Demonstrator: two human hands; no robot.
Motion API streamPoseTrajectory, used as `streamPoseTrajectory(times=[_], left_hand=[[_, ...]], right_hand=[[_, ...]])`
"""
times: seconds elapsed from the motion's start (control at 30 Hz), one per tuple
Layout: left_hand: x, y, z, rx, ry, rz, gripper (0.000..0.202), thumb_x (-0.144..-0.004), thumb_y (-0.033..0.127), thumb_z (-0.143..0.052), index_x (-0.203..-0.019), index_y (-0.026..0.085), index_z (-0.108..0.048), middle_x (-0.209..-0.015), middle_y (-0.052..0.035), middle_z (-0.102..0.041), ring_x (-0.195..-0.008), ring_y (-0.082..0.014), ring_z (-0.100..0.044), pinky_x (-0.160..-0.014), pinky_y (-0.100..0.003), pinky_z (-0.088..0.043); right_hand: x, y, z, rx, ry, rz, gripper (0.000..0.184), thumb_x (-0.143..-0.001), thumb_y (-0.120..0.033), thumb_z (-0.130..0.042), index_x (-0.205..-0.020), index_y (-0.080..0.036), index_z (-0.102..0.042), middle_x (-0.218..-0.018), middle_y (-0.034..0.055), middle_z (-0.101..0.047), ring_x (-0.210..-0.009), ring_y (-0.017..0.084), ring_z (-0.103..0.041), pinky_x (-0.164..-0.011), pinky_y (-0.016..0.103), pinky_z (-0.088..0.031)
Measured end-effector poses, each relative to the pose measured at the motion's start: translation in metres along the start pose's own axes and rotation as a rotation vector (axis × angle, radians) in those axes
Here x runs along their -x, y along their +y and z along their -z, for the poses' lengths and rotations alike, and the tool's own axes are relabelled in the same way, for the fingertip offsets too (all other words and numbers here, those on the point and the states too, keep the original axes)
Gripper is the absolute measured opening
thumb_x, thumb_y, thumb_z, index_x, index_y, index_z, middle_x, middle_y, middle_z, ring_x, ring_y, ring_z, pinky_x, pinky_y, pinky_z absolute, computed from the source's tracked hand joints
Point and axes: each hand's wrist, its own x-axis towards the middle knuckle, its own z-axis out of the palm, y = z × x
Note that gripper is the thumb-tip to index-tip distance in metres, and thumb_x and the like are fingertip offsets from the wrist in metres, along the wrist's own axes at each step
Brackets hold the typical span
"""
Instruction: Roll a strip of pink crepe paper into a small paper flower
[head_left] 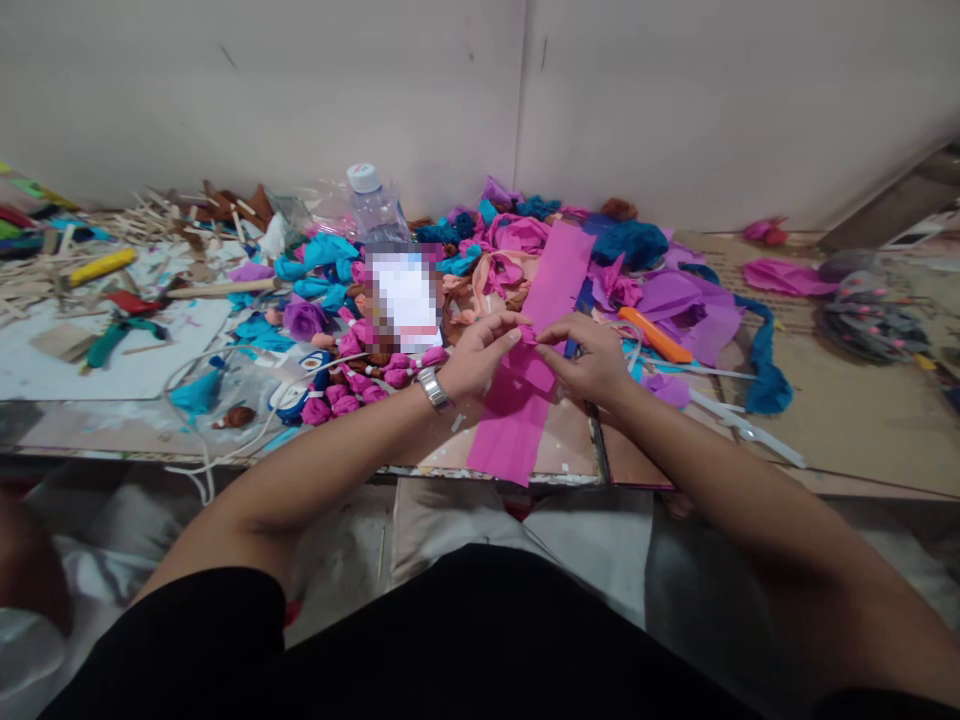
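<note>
Both my hands meet over a long pink crepe paper strip (501, 440) that lies across the table and hangs a little over its front edge. My left hand (480, 355), with a metal watch (433, 389) at the wrist, pinches a small gathered piece of pink crepe paper (528, 336) from the left. From the right, the thumb and fingers of my right hand (589, 360) close on the same piece. The fingers partly hide how it is folded. Pink bundles of crepe paper (345, 404) lie in a heap left of my left wrist.
An orange cutter (655, 335) lies right of my right hand. Behind are a plastic bottle (377, 210) and a blurred-out phone-like item (405, 295). Pliers (112, 340), a hammer handle (225, 288) and wood sticks fill the left. A white cable (259, 435) hangs at the edge.
</note>
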Motion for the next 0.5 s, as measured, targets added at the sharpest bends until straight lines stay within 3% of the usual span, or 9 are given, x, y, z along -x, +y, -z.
streamPoseTrajectory(times=[0.3, 0.5], left_hand=[[0.0009, -0.0015, 0.0002, -0.102, -0.019, -0.038, 0.051, -0.095, 0.067, -0.072, -0.115, 0.019, -0.076, -0.112, -0.0095, -0.077, -0.106, -0.022, -0.07, -0.098, -0.037, -0.056], [0.0021, 0.0014, -0.0001, -0.148, 0.017, -0.016, 0.05, -0.091, 0.062, -0.079, -0.118, 0.019, -0.081, -0.116, -0.0117, -0.08, -0.107, -0.0234, -0.074, -0.096, -0.038, -0.059]], right_hand=[[-0.0002, 0.0, -0.0001, 0.019, -0.02, 0.032, 0.017, -0.101, -0.041, -0.071, -0.092, -0.027, -0.071, -0.087, 0.0037, -0.078, -0.082, 0.023, -0.072, -0.079, 0.04, -0.056], [0.0015, 0.0016, -0.0006, 0.04, -0.017, -0.02, 0.016, -0.099, -0.04, -0.07, -0.09, -0.027, -0.069, -0.083, 0.0027, -0.075, -0.079, 0.022, -0.069, -0.077, 0.04, -0.056]])
